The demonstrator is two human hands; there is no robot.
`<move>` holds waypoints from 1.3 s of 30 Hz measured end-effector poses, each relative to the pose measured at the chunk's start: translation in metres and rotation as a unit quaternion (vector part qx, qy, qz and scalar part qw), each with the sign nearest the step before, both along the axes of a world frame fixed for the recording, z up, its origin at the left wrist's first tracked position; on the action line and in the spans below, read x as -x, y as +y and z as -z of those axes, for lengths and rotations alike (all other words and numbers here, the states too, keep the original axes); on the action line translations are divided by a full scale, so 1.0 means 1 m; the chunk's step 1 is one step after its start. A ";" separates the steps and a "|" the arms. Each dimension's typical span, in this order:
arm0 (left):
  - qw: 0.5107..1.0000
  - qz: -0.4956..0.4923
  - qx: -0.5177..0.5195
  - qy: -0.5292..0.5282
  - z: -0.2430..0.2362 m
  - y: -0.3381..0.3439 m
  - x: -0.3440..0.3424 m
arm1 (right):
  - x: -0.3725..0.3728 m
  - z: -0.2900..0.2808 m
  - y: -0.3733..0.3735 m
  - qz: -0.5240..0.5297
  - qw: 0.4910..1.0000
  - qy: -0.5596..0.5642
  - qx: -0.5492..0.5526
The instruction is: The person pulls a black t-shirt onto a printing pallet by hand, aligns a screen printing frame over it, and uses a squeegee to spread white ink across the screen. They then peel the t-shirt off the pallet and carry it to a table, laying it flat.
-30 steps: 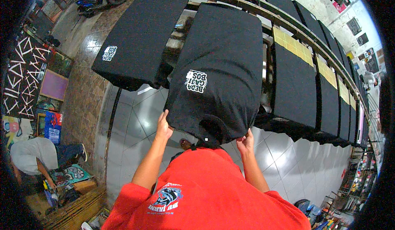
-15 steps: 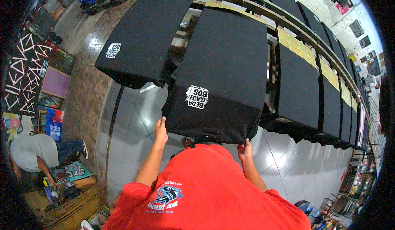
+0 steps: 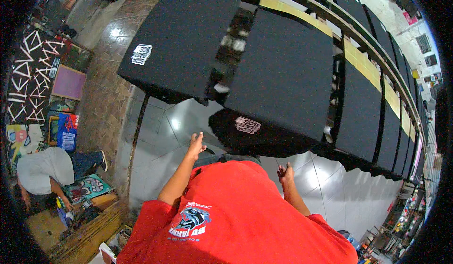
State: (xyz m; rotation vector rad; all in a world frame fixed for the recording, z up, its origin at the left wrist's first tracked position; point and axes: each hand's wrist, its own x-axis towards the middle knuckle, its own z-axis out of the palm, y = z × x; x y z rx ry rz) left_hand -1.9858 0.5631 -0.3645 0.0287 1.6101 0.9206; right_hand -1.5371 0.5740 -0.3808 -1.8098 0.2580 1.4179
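A black cloth piece lies over a board in front of me, its near end hanging down with a white printed patch on the drooping part. My left hand is below its left corner, fingers apart and holding nothing. Lower right of the cloth is my right hand, also off the fabric, its fingers loosely parted. To the left, another black cloth piece with a similar white print covers the neighbouring board.
Several more cloth-covered boards run off to the right, with yellow board ends showing beside a long rail. A person in a grey shirt bends over a wooden bench at left. Cluttered shelves stand at far right.
Both hands have let go of the near corners of the middle black cloth, and its near end now hangs down. The boards appear shifted up and to the right in view.
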 end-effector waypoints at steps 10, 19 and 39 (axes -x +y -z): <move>0.872 0.084 -0.233 0.422 -0.085 0.029 0.216 | 0.361 -0.120 0.080 -0.630 0.714 0.084 -0.294; 0.615 0.368 -0.409 0.564 -0.181 0.071 0.296 | 0.603 -0.156 0.126 -0.126 0.904 0.295 -0.281; 0.488 0.360 -0.546 0.578 -0.292 0.150 0.314 | 0.655 -0.228 0.210 0.067 0.857 0.373 -0.351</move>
